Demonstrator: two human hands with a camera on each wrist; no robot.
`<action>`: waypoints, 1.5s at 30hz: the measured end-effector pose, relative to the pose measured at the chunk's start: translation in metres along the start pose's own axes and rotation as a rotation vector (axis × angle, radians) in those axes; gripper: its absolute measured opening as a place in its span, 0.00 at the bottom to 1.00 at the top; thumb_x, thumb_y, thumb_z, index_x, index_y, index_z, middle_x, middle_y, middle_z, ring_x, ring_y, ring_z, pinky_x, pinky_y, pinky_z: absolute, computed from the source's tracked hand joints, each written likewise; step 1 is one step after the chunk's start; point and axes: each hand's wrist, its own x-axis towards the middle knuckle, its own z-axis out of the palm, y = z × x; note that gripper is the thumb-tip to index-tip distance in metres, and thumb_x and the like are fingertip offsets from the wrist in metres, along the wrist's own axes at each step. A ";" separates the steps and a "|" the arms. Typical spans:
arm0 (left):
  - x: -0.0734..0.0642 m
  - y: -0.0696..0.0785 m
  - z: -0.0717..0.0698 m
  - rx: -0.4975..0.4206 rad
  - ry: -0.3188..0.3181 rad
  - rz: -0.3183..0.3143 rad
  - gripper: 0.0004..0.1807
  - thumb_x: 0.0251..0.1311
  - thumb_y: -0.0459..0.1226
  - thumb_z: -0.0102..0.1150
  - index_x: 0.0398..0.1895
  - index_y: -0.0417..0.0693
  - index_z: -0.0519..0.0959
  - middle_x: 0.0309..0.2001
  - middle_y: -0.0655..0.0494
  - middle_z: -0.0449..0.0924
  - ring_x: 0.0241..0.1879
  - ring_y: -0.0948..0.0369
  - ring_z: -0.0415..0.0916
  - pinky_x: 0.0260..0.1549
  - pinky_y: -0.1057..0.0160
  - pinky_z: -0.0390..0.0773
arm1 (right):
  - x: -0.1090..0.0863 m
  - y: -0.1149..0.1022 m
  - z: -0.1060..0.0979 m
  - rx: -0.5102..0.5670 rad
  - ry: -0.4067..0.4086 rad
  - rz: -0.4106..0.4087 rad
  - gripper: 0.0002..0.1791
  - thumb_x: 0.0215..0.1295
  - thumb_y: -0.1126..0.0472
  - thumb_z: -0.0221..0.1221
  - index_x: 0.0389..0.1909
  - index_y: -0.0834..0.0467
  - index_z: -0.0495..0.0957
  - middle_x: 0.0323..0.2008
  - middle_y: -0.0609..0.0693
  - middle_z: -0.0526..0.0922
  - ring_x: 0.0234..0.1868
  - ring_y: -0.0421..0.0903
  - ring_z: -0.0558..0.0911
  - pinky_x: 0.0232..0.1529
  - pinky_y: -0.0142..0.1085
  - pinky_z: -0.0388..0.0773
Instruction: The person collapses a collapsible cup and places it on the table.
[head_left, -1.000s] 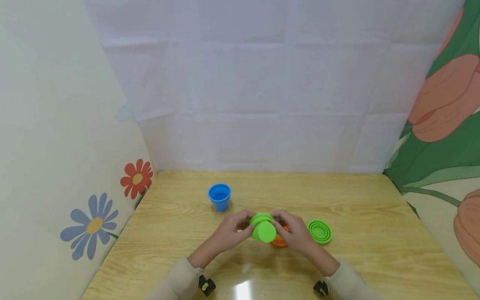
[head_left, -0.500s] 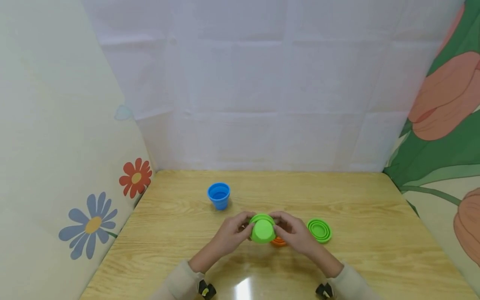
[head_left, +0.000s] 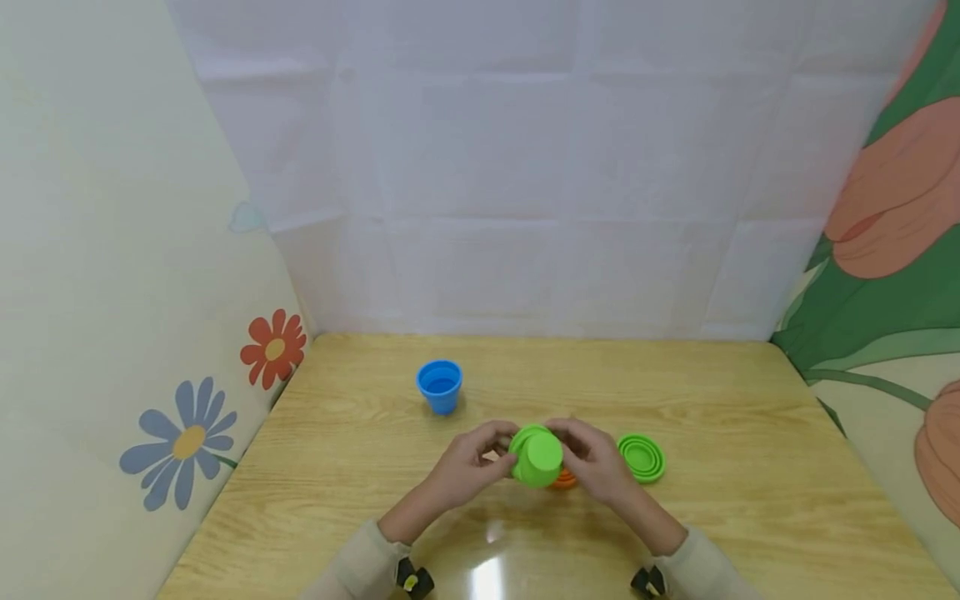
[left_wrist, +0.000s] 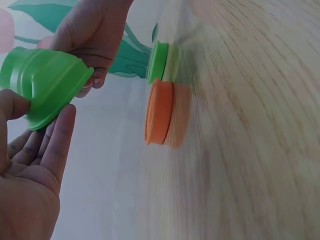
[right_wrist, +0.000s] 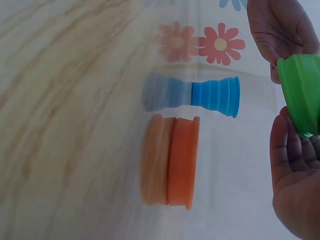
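Observation:
Between both hands, a green collapsible cup (head_left: 542, 457) is held above the table, its base turned toward the head camera and its wall partly extended. My left hand (head_left: 467, 462) grips one side, with the thumb on the wall and the fingers under the rim, as the left wrist view shows. On the opposite side, my right hand (head_left: 596, 462) pinches the rim. Below the cup lies an orange collapsible cup (left_wrist: 160, 112), folded flat and mostly hidden in the head view. A second green cup (head_left: 641, 458), also flat, lies right of my right hand.
A blue collapsible cup (head_left: 440, 385) stands extended and upright, farther back and to the left. The wooden table (head_left: 735, 417) meets a white cloth (head_left: 480, 167) at its rear edge. Flower-printed panels (head_left: 150, 250) flank it on both sides.
The held green cup has tipped and twisted in the hands, its base swinging toward the left and then back to the right. The cups on the table have stayed in place.

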 end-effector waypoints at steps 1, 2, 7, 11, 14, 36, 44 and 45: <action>0.000 0.000 0.000 0.008 0.001 -0.004 0.17 0.70 0.31 0.59 0.59 0.34 0.75 0.42 0.42 0.84 0.41 0.64 0.80 0.36 0.65 0.86 | 0.000 0.000 0.000 -0.001 0.002 -0.003 0.14 0.71 0.73 0.56 0.56 0.67 0.79 0.45 0.61 0.85 0.44 0.35 0.82 0.43 0.32 0.83; 0.000 0.000 0.000 0.015 0.004 -0.008 0.17 0.69 0.31 0.59 0.59 0.34 0.75 0.42 0.42 0.85 0.40 0.65 0.80 0.36 0.66 0.86 | -0.001 0.000 0.001 -0.003 0.004 -0.004 0.14 0.71 0.73 0.57 0.56 0.67 0.78 0.45 0.61 0.85 0.43 0.34 0.82 0.42 0.32 0.83; 0.000 0.003 0.002 0.074 0.041 -0.036 0.16 0.65 0.28 0.61 0.56 0.35 0.77 0.39 0.46 0.85 0.38 0.66 0.79 0.33 0.69 0.85 | -0.003 0.000 0.002 0.040 -0.013 -0.002 0.16 0.71 0.73 0.57 0.57 0.68 0.77 0.45 0.63 0.84 0.43 0.35 0.81 0.41 0.32 0.83; 0.000 0.005 0.003 0.120 0.081 -0.064 0.16 0.63 0.26 0.60 0.54 0.36 0.78 0.37 0.50 0.84 0.36 0.67 0.78 0.32 0.70 0.84 | -0.003 0.000 0.002 0.095 -0.062 0.023 0.18 0.70 0.73 0.58 0.60 0.68 0.75 0.48 0.64 0.83 0.44 0.36 0.82 0.45 0.33 0.83; -0.001 0.005 0.003 0.124 0.103 -0.086 0.16 0.63 0.26 0.59 0.54 0.37 0.79 0.37 0.51 0.84 0.37 0.66 0.78 0.32 0.70 0.84 | -0.003 -0.001 0.002 0.112 -0.090 0.025 0.20 0.70 0.72 0.59 0.61 0.68 0.74 0.49 0.64 0.83 0.44 0.37 0.82 0.47 0.34 0.83; 0.001 0.007 -0.002 -0.059 -0.129 -0.144 0.15 0.77 0.36 0.50 0.56 0.35 0.77 0.48 0.41 0.82 0.37 0.62 0.83 0.36 0.60 0.88 | 0.003 -0.010 -0.015 0.005 -0.226 -0.006 0.16 0.73 0.67 0.57 0.59 0.64 0.80 0.53 0.56 0.84 0.49 0.41 0.82 0.44 0.36 0.85; 0.000 0.006 -0.001 -0.103 -0.059 -0.125 0.14 0.77 0.33 0.49 0.57 0.32 0.74 0.47 0.38 0.81 0.38 0.63 0.82 0.37 0.48 0.88 | 0.002 -0.012 -0.021 0.100 -0.238 0.112 0.20 0.77 0.63 0.54 0.64 0.68 0.73 0.59 0.61 0.80 0.57 0.41 0.81 0.55 0.35 0.81; 0.000 0.006 -0.002 -0.116 -0.046 -0.123 0.14 0.77 0.33 0.49 0.56 0.31 0.74 0.46 0.37 0.81 0.38 0.63 0.82 0.38 0.46 0.87 | 0.001 -0.012 -0.022 0.116 -0.239 0.126 0.20 0.77 0.63 0.54 0.65 0.68 0.72 0.60 0.62 0.79 0.57 0.40 0.80 0.55 0.34 0.81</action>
